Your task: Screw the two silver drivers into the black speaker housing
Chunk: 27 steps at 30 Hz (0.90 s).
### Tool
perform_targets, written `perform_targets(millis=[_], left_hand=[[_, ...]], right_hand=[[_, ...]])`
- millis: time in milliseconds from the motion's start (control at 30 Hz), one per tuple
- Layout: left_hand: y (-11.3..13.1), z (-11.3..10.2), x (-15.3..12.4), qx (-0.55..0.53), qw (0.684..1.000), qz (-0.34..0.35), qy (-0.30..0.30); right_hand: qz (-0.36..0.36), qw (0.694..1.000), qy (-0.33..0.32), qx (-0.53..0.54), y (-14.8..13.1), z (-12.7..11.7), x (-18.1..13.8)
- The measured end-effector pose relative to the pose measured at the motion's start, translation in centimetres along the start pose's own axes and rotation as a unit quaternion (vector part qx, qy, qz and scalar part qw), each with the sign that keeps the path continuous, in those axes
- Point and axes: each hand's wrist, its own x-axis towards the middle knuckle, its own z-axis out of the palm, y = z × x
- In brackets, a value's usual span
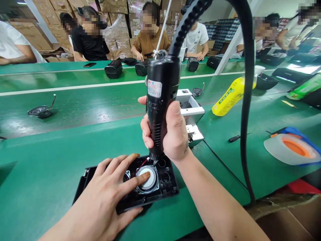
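Observation:
My right hand is wrapped round an upright black electric screwdriver, thumb along its side. Its tip meets the far edge of a round speaker driver with a pale back, seated in a black plastic speaker housing. My left hand lies over the housing, a fingertip pressing on the driver and the thumb at the near edge. Part of a second driver shows beneath my left fingers. A red wire with a white connector runs beside the drivers.
Behind my right hand stands a white machine. Loose speaker drivers lie on the green belt. To the right are a yellow bottle, a small screwdriver and a tape roll. A thick black cable hangs there. Several people sit opposite.

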Motion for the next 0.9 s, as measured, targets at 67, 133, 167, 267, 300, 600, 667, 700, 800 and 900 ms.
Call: perform_targets(millis=[67, 133, 167, 267, 300, 600, 667, 700, 800, 900], left_hand=[[0.0, 0.1, -0.1, -0.001, 1.000, -0.001, 0.001], [0.0, 0.1, -0.1, 0.005, 1.000, 0.002, 0.008], [0.0, 0.1, -0.1, 0.009, 1.000, 0.007, 0.013], [0.0, 0.1, 0.0, 0.027, 0.999, 0.025, 0.024], [0.0, 0.1, 0.1, 0.031, 0.999, 0.030, 0.027], [-0.3, 0.3, 0.5, 0.047, 0.997, 0.054, 0.042], [-0.1, 0.4, 0.5, 0.038, 0.998, 0.043, 0.036], [0.0, 0.4, 0.5, 0.034, 0.998, 0.040, 0.033], [0.1, 0.4, 0.5, 0.031, 0.999, 0.035, 0.028], [-0.1, 0.6, 0.5, 0.041, 0.997, 0.043, 0.040]], right_hand=[[-0.007, 1.000, -0.011, 0.004, 0.1, 0.0, -0.1], [-0.004, 1.000, -0.023, 0.002, 0.2, 0.1, -0.3], [0.000, 1.000, -0.029, 0.001, 0.2, 0.1, -0.4], [0.021, 0.998, -0.052, 0.010, 0.2, 0.2, -0.6], [0.025, 0.998, -0.059, 0.015, 0.2, 0.2, -0.7], [0.050, 0.995, -0.079, 0.040, 0.9, -0.1, -1.3], [0.053, 0.994, -0.081, 0.042, 0.8, -0.2, -1.3], [0.050, 0.994, -0.082, 0.045, 0.8, -0.2, -1.3], [0.040, 0.995, -0.082, 0.051, 0.9, -0.3, -1.4], [0.033, 0.995, -0.081, 0.039, 1.0, 0.0, -1.4]])
